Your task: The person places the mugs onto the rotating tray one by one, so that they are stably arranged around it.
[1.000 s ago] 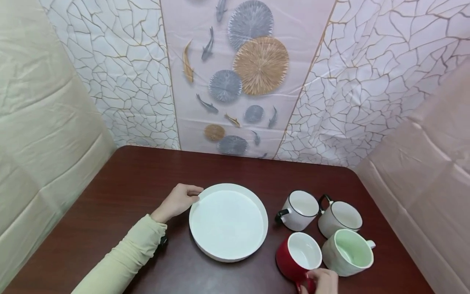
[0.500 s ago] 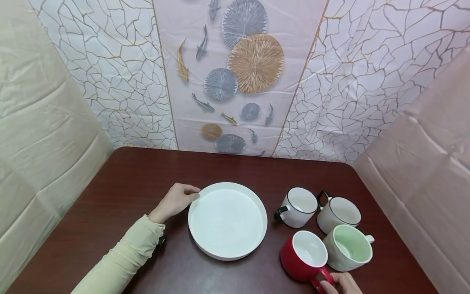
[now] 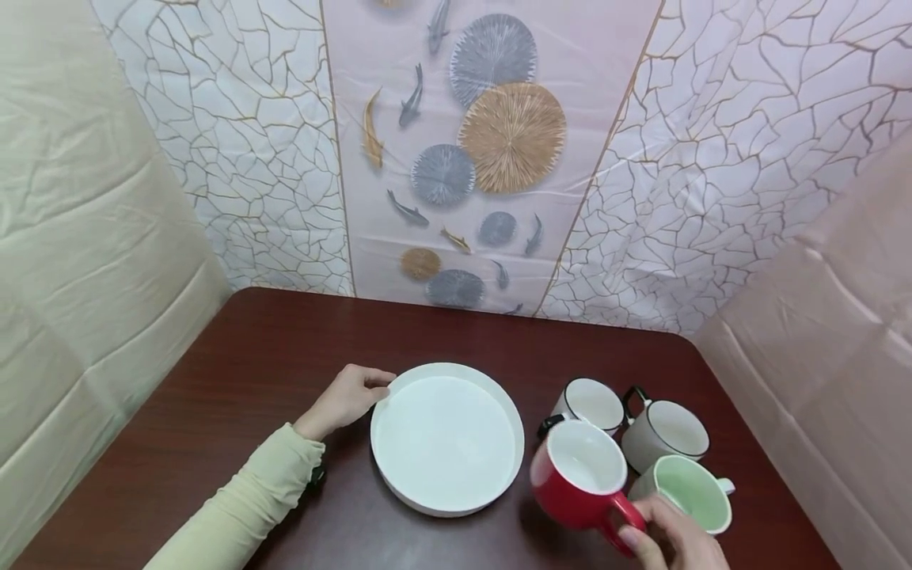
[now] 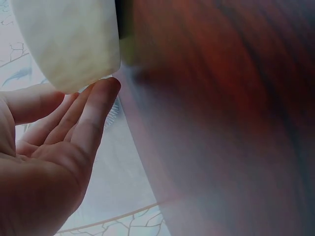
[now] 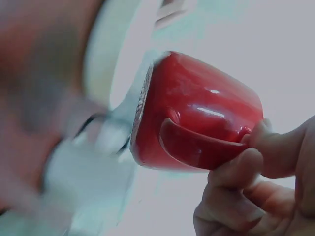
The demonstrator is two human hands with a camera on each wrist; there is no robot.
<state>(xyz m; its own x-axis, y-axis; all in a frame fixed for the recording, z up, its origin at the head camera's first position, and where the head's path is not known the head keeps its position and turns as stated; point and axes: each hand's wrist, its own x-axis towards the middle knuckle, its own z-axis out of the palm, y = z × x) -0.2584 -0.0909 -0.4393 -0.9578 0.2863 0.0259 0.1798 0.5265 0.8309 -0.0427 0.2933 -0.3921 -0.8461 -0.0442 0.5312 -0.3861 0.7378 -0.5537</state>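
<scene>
A red mug (image 3: 580, 483) with a white inside is held up by its handle in my right hand (image 3: 673, 534). In the right wrist view the thumb and fingers pinch the red handle (image 5: 202, 147). The mug hangs over the table, its shadow below, and overlaps a white black-rimmed mug (image 3: 593, 402) behind it. At the left, my left hand (image 3: 349, 396) pinches the rim of a round white tray (image 3: 447, 507). Seen from the left wrist, thumb and fingertips meet at the edge of the tray wall (image 4: 74, 44).
Another white mug with a black handle (image 3: 663, 435) stands to the right. In front of it is a pale green mug (image 3: 694, 495), partly covered by my right hand. The dark wooden table (image 3: 299, 332) ends at a patterned curtain (image 3: 456, 237).
My right hand has taken the red mug by its handle, turned the handle rightward and lifted the mug off the table. The left hand stays at the tray rim.
</scene>
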